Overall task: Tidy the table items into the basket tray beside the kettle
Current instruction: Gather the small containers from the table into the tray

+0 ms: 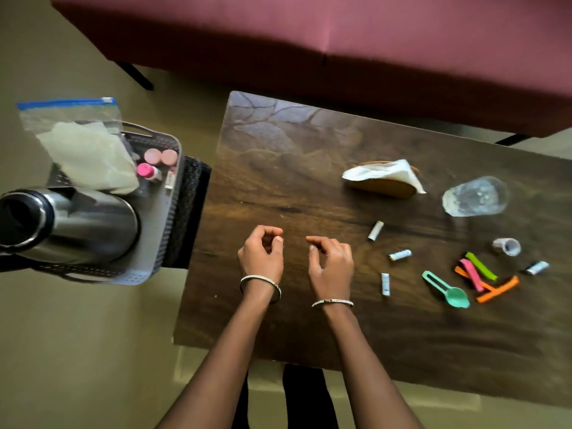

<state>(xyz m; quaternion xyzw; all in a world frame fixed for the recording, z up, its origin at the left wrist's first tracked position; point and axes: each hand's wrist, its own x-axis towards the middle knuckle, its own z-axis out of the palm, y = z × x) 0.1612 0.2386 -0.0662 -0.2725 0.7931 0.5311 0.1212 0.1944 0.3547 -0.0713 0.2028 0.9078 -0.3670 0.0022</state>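
My left hand [261,253] and my right hand [331,261] hover side by side over the dark wooden table [278,168], fingers loosely curled, nothing in either. To their right lie several small white tubes [375,230], a teal measuring spoon [447,289], coloured clips [481,275], a small white cup [507,246], a clear glass on its side [475,196] and a napkin holder with a tissue [383,179]. The grey basket tray [161,218] stands left of the table beside the steel kettle [71,224].
The tray holds a zip bag [77,144], two pink round lids [161,156] and a pink-capped bottle [147,171]. A maroon sofa [340,41] runs along the table's far side. A dark stool edge [192,212] sits between tray and table.
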